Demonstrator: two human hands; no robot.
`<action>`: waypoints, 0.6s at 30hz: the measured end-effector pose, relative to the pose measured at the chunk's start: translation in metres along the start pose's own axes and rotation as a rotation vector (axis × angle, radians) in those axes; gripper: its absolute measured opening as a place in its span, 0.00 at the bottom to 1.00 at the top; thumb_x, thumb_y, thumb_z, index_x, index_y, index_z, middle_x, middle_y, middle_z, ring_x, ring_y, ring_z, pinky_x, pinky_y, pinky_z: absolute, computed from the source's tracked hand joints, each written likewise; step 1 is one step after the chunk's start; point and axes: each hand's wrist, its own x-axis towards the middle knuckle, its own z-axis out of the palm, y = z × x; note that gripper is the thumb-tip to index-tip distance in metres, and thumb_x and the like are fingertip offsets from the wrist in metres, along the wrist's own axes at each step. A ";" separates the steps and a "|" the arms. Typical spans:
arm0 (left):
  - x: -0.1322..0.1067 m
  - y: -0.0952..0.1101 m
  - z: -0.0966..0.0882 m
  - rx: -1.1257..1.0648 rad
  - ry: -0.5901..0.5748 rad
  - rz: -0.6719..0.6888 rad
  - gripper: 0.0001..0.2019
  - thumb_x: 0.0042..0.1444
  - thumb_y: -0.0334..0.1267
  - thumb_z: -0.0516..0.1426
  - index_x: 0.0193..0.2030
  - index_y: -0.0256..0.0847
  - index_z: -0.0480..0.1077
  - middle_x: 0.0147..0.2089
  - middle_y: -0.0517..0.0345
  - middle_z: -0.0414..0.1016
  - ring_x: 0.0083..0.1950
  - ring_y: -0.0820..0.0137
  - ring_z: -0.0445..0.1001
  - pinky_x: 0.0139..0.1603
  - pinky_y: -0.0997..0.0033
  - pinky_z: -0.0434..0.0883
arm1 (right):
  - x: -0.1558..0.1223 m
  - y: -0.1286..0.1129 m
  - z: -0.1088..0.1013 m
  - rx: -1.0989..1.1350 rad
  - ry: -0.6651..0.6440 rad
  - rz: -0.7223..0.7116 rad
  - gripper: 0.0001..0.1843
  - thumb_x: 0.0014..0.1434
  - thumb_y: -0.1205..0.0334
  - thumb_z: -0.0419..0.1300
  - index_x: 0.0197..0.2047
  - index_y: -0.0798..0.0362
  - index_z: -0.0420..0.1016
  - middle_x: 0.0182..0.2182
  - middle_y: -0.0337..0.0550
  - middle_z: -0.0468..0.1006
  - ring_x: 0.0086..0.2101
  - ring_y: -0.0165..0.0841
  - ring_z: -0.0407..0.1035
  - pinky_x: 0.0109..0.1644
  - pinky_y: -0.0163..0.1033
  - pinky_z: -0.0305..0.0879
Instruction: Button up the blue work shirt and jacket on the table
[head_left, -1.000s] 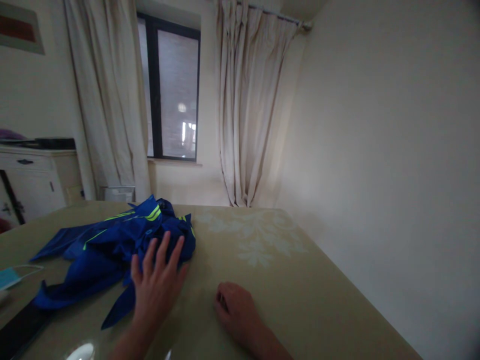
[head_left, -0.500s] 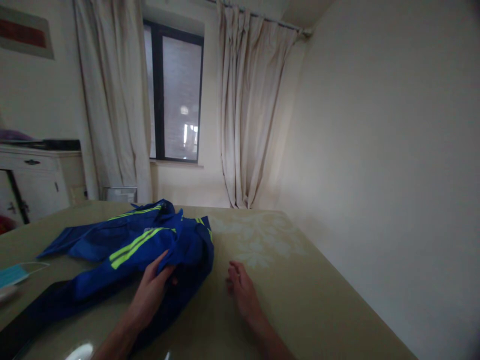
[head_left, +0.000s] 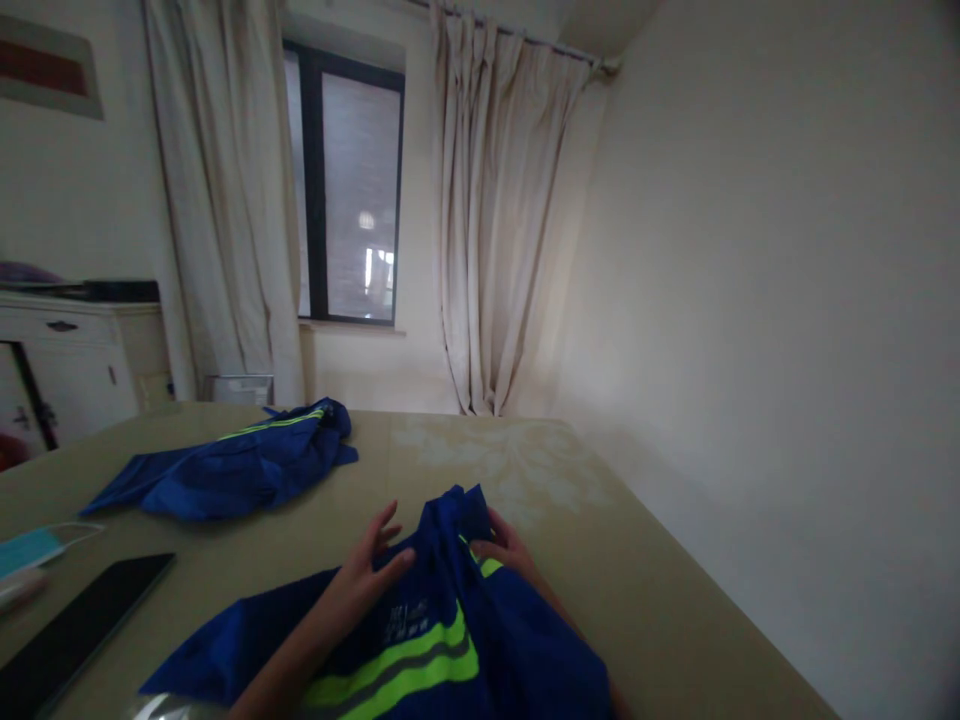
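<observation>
A blue garment with neon yellow stripes (head_left: 420, 650) lies bunched on the beige table (head_left: 637, 600) right in front of me. My left hand (head_left: 367, 575) rests on its left side with fingers spread, thumb and fingers pinching a raised fold. My right hand (head_left: 506, 550) grips the same fold from the right, partly hidden by the cloth. A second blue garment with yellow stripes (head_left: 232, 465) lies crumpled farther back on the left, untouched.
A dark flat tablet or phone (head_left: 82, 625) and a light blue face mask (head_left: 34, 548) lie at the table's left. A white cabinet (head_left: 67, 360) stands behind, with curtains (head_left: 495, 230) and a window (head_left: 345, 190). A wall runs along the right.
One blue garment has been pulled off the pile toward me and now lies under both hands. My right hand, resting bare on the table before, now holds the cloth. The dark tablet is uncovered.
</observation>
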 end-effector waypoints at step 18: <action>-0.043 0.082 0.003 0.768 0.254 0.363 0.21 0.56 0.30 0.53 0.55 0.52 0.71 0.56 0.58 0.75 0.50 0.60 0.78 0.51 0.63 0.75 | -0.035 -0.091 -0.039 -0.259 0.086 -0.106 0.19 0.58 0.51 0.65 0.49 0.52 0.79 0.42 0.47 0.83 0.43 0.43 0.76 0.50 0.46 0.72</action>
